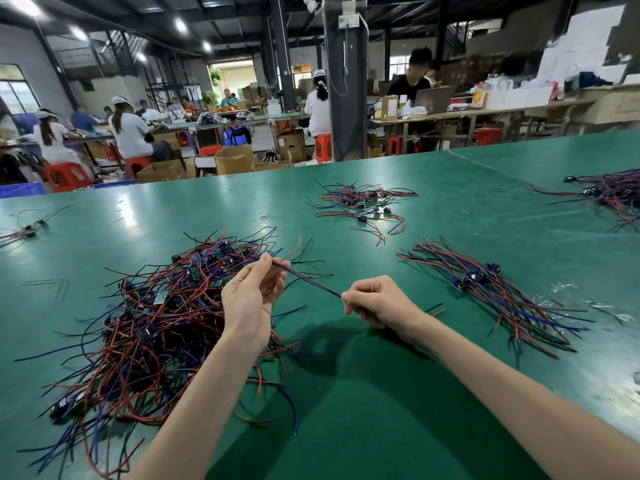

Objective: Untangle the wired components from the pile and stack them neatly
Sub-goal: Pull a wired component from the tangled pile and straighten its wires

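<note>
A big tangled pile [149, 317] of red, blue and black wires with small circuit boards lies on the green table [346, 393] at the left. My left hand [251, 299] is raised over the pile's right edge and pinches one end of a taut wire bundle [308, 280]. My right hand [377, 301] grips the bundle's other end, fingers curled, a little above the table. To the right lies a neat stack [491, 292] of straightened wired components, their wires fanned toward me.
A smaller loose heap of wired parts [363, 206] sits farther back at the centre, another heap [609, 195] at the far right edge, and a few parts [24, 230] at the far left. A rubber band [265, 217] lies behind the pile. People work at benches beyond the table.
</note>
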A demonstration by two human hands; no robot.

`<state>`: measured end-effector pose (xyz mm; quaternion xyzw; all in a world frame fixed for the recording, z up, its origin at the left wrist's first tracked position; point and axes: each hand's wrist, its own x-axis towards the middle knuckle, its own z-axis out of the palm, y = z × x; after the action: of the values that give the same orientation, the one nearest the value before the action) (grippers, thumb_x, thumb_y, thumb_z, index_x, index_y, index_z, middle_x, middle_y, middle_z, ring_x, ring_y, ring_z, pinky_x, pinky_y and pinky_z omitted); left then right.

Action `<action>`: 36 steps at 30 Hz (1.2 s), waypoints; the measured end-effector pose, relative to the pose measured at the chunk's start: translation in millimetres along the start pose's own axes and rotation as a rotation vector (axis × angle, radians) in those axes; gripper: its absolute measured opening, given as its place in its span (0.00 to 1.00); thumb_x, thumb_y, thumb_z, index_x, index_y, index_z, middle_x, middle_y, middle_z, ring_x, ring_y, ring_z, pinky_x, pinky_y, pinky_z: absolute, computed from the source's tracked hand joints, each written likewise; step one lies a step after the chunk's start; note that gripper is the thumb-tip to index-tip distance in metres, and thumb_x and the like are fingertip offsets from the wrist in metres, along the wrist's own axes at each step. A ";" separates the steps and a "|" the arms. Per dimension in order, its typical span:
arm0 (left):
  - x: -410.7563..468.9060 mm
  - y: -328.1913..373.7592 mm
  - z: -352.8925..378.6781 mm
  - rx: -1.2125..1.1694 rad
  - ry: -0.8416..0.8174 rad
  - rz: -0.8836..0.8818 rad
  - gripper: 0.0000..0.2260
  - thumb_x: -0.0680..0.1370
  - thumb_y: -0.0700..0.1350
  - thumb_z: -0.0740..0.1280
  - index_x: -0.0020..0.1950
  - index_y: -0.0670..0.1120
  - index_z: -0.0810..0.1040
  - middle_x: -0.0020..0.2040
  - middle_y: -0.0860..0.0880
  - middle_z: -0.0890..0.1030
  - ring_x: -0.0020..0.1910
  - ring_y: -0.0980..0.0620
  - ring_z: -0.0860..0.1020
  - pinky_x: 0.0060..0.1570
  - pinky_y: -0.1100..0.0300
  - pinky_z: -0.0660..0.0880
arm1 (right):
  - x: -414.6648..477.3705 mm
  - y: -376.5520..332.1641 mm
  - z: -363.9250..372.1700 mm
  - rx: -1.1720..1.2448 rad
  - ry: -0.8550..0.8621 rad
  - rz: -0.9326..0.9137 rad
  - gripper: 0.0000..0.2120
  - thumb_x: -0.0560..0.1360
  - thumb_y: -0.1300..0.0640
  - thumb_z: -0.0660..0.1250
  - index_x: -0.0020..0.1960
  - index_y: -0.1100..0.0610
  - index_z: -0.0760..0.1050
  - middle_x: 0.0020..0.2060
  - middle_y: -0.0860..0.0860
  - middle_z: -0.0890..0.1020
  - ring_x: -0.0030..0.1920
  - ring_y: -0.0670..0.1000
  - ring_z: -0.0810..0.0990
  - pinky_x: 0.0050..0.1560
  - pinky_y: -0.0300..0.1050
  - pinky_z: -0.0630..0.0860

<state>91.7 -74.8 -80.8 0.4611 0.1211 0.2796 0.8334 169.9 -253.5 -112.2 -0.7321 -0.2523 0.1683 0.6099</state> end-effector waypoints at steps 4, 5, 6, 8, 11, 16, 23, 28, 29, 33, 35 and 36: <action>-1.5 1.0 0.7 -0.001 -0.020 0.012 0.07 0.78 0.39 0.65 0.42 0.38 0.78 0.36 0.44 0.83 0.31 0.54 0.79 0.31 0.67 0.76 | 0.0 -0.6 -0.8 0.013 0.002 0.003 0.15 0.74 0.62 0.66 0.29 0.57 0.77 0.22 0.51 0.69 0.22 0.46 0.63 0.22 0.35 0.56; -1.5 0.7 0.7 0.006 -0.018 0.023 0.07 0.78 0.39 0.65 0.42 0.38 0.78 0.36 0.44 0.83 0.31 0.54 0.79 0.32 0.67 0.76 | 0.2 -1.1 -1.4 0.016 0.001 0.005 0.15 0.74 0.62 0.66 0.28 0.57 0.77 0.22 0.50 0.70 0.21 0.46 0.63 0.21 0.35 0.55; -1.5 0.1 0.9 0.021 -0.010 0.044 0.08 0.78 0.39 0.65 0.41 0.39 0.78 0.36 0.44 0.83 0.32 0.54 0.79 0.32 0.67 0.76 | 0.1 -1.5 -2.1 0.020 0.000 0.007 0.15 0.74 0.62 0.66 0.29 0.57 0.77 0.22 0.50 0.70 0.21 0.46 0.63 0.21 0.35 0.55; -0.9 -2.4 0.0 0.119 0.029 0.146 0.08 0.78 0.39 0.66 0.39 0.42 0.80 0.36 0.46 0.83 0.33 0.55 0.78 0.34 0.67 0.76 | -0.2 -2.3 -3.4 0.032 -0.009 0.011 0.15 0.74 0.61 0.66 0.29 0.57 0.77 0.22 0.50 0.70 0.20 0.45 0.63 0.21 0.34 0.56; -0.2 -6.9 -3.2 0.390 0.088 0.373 0.09 0.78 0.41 0.66 0.38 0.47 0.81 0.36 0.50 0.83 0.35 0.56 0.78 0.36 0.64 0.77 | -0.9 -2.7 -4.6 0.049 -0.028 0.014 0.15 0.74 0.60 0.67 0.29 0.56 0.77 0.22 0.49 0.70 0.21 0.44 0.64 0.22 0.33 0.56; 0.7 -9.0 -5.7 0.554 0.147 0.518 0.09 0.78 0.45 0.67 0.39 0.50 0.81 0.35 0.52 0.83 0.33 0.58 0.79 0.38 0.57 0.78 | -0.5 -4.2 -7.1 0.111 -0.087 0.025 0.15 0.75 0.59 0.67 0.29 0.56 0.78 0.22 0.48 0.70 0.20 0.44 0.64 0.21 0.32 0.56; -0.7 -9.6 1.5 0.298 0.059 0.328 0.06 0.78 0.43 0.66 0.44 0.46 0.81 0.38 0.52 0.84 0.38 0.57 0.79 0.37 0.65 0.77 | -1.5 -6.7 -6.1 0.172 -0.094 0.032 0.17 0.76 0.60 0.64 0.28 0.56 0.77 0.21 0.49 0.69 0.19 0.45 0.63 0.20 0.32 0.57; -9.4 -21.9 12.5 0.235 -0.084 0.161 0.06 0.76 0.43 0.66 0.50 0.43 0.78 0.45 0.50 0.83 0.42 0.61 0.80 0.40 0.68 0.77 | -1.2 -8.5 -3.7 0.208 -0.069 0.030 0.17 0.76 0.60 0.64 0.29 0.56 0.77 0.21 0.50 0.69 0.19 0.45 0.63 0.20 0.31 0.57; -11.6 -24.8 13.4 0.248 -0.102 0.143 0.05 0.77 0.41 0.66 0.51 0.42 0.78 0.45 0.49 0.83 0.41 0.61 0.80 0.40 0.68 0.77 | -1.4 -8.8 -2.7 0.209 -0.071 0.024 0.17 0.76 0.60 0.64 0.29 0.56 0.78 0.21 0.50 0.69 0.19 0.45 0.63 0.20 0.32 0.57; -17.2 -33.4 14.1 0.301 -0.175 0.091 0.06 0.78 0.37 0.64 0.52 0.41 0.79 0.40 0.49 0.84 0.36 0.60 0.79 0.40 0.67 0.78 | -1.8 -9.9 3.4 0.183 -0.091 -0.005 0.17 0.77 0.59 0.64 0.30 0.55 0.79 0.22 0.50 0.70 0.20 0.46 0.63 0.21 0.33 0.58; -19.4 -34.6 14.1 0.319 -0.205 0.084 0.06 0.78 0.37 0.64 0.49 0.41 0.81 0.37 0.51 0.84 0.35 0.60 0.79 0.40 0.67 0.77 | -2.2 -9.8 6.0 0.163 -0.091 -0.018 0.17 0.77 0.59 0.64 0.30 0.55 0.79 0.22 0.50 0.70 0.20 0.46 0.63 0.21 0.33 0.58; -20.5 -34.4 14.2 0.321 -0.214 0.083 0.06 0.78 0.37 0.65 0.47 0.42 0.82 0.37 0.51 0.84 0.35 0.59 0.78 0.40 0.67 0.77 | -2.5 -9.7 6.8 0.149 -0.090 -0.024 0.16 0.77 0.59 0.64 0.30 0.55 0.79 0.22 0.50 0.70 0.20 0.45 0.64 0.20 0.33 0.59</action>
<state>93.7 -111.0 -103.0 0.6198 0.0557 0.2402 0.7450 162.5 -248.2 -104.3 -0.6734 -0.2751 0.2121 0.6526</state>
